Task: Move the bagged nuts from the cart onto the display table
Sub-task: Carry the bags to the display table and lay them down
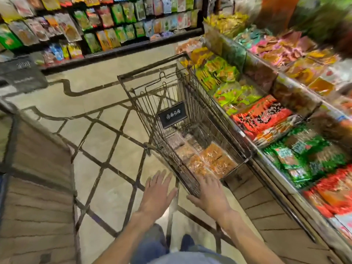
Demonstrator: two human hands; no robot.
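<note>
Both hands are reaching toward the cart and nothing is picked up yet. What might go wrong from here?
1. The orange nut bags lie deep in the wire cart; the right hand may have to reach awkwardly over its rim.
2. The left hand hovers outside the cart, so a one-handed lift might let a slick bag slip.
3. The display table bins look full, so added bags may slide off.
</note>
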